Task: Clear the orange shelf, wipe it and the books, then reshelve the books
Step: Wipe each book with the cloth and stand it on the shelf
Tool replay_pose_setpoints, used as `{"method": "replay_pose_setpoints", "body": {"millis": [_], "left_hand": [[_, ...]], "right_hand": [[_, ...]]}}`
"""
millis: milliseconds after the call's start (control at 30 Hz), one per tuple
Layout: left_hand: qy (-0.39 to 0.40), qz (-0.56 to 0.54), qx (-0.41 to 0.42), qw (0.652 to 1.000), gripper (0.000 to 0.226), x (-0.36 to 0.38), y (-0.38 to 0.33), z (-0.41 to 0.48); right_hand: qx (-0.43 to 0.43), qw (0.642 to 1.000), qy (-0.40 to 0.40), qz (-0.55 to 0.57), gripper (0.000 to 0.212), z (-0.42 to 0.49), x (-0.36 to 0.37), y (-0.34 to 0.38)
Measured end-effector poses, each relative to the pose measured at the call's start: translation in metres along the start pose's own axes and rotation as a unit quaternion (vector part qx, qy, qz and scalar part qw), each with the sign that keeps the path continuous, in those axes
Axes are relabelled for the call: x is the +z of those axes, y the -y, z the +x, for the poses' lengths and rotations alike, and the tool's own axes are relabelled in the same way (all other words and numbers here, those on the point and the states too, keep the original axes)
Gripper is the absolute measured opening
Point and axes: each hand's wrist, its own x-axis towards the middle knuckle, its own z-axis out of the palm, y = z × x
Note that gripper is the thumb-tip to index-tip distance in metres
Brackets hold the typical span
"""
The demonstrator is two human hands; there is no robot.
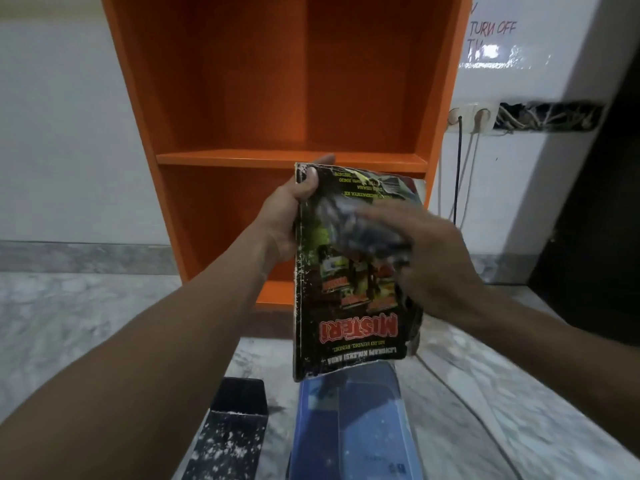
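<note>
The book (346,327) is held up in front of the orange shelf (291,157), level with its lower compartment. Its long axis runs from the shelf back toward the person, with the title end nearer the person. The left hand (294,216) grips the spine edge at the end nearer the shelf, thumb on the cover. The right hand (433,258) comes in from the side away from the spine, over a bunched cloth (360,223) on the cover. Blur hides whether its fingers clutch the cloth or press it flat. Wiping likely continues along the cover, away from the shelf. A blue book (349,427) and a dark speckled box (235,420) lie farther from the shelf.
</note>
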Motion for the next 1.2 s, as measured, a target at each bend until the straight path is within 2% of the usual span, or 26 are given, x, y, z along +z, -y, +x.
{"method": "replay_pose_setpoints", "body": {"millis": [67, 133, 200, 233, 300, 333, 367, 433, 500, 567, 633, 700, 767, 800, 867, 900, 933, 967, 1067, 1133, 1200], "left_hand": [[0.009, 0.020, -0.019, 1.000, 0.039, 0.010, 0.001, 0.000], [0.020, 0.012, -0.010, 1.000, 0.033, 0.017, -0.001, 0.001], [-0.002, -0.020, 0.023, 1.000, 0.029, 0.012, -0.005, 0.004], [-0.009, -0.028, 0.037, 0.999, 0.030, 0.007, -0.007, 0.004], [-0.013, -0.018, 0.038, 0.999, 0.031, -0.003, -0.011, 0.001], [-0.019, -0.005, 0.034, 0.999, 0.031, -0.008, -0.011, 0.000], [-0.031, 0.011, 0.032, 0.999, 0.031, -0.012, -0.010, 0.001], [-0.036, 0.031, 0.029, 0.998, 0.032, -0.014, -0.007, 0.000], [-0.037, 0.035, 0.025, 0.998, 0.031, -0.010, -0.003, 0.000], [-0.029, 0.036, 0.013, 0.999, 0.030, -0.003, 0.000, 0.002], [-0.014, 0.034, 0.009, 0.999, 0.030, 0.005, -0.001, 0.004], [-0.006, 0.021, 0.024, 0.999, 0.031, 0.008, -0.004, 0.005], [-0.015, 0.020, 0.033, 0.999, 0.031, 0.003, -0.008, 0.004], [-0.020, 0.028, 0.035, 0.999, 0.030, -0.001, -0.010, 0.003], [-0.033, 0.042, 0.038, 0.998, 0.028, -0.011, -0.012, 0.000], [-0.036, 0.043, 0.041, 0.998, 0.028, -0.016, -0.012, -0.002], [-0.040, 0.044, 0.044, 0.997, 0.028, -0.020, -0.013, -0.003], [-0.042, 0.044, 0.046, 0.997, 0.029, -0.022, -0.013, -0.004], [-0.042, 0.035, 0.042, 0.998, 0.029, -0.019, -0.011, -0.003], [-0.041, 0.032, 0.039, 0.998, 0.029, -0.013, -0.010, -0.001], [-0.036, 0.038, 0.035, 0.998, 0.030, -0.006, -0.008, 0.000]], "right_hand": [[0.030, 0.999, -0.039, -0.003, 0.058, 0.035, 0.013, 0.004], [0.031, 0.998, -0.028, -0.048, 0.053, 0.028, 0.034, 0.009], [-0.049, 0.996, 0.048, -0.061, 0.044, -0.022, 0.054, 0.012], [-0.105, 0.987, 0.111, -0.050, 0.040, -0.053, 0.060, 0.015], [-0.204, 0.946, 0.249, -0.028, 0.028, -0.099, 0.053, 0.015], [-0.224, 0.932, 0.283, -0.022, 0.023, -0.108, 0.044, 0.012], [-0.218, 0.934, 0.284, -0.012, 0.022, -0.107, 0.035, 0.009], [-0.160, 0.966, 0.203, 0.014, 0.028, -0.085, 0.018, 0.004], [-0.106, 0.991, 0.080, 0.000, 0.038, -0.042, 0.001, -0.004], [-0.057, 0.996, -0.006, -0.062, 0.052, 0.006, -0.012, -0.016], [-0.036, 0.990, -0.022, -0.131, 0.068, 0.028, -0.011, -0.031], [-0.025, 0.985, 0.029, -0.167, 0.075, 0.003, 0.002, -0.047], [-0.067, 0.977, 0.122, -0.159, 0.066, -0.056, 0.018, -0.055], [-0.102, 0.965, 0.193, -0.142, 0.056, -0.088, 0.022, -0.059], [-0.159, 0.915, 0.353, -0.116, 0.038, -0.132, 0.018, -0.061], [-0.162, 0.896, 0.397, -0.111, 0.033, -0.138, 0.012, -0.059], [-0.157, 0.902, 0.390, -0.101, 0.031, -0.133, 0.006, -0.054], [-0.152, 0.924, 0.341, -0.087, 0.031, -0.122, -0.001, -0.049], [-0.137, 0.980, 0.141, -0.034, 0.038, -0.056, -0.018, -0.031], [-0.102, 0.993, 0.022, -0.058, 0.043, -0.005, -0.025, -0.028], [-0.040, 0.993, -0.031, -0.110, 0.052, 0.033, -0.019, -0.027]]}}
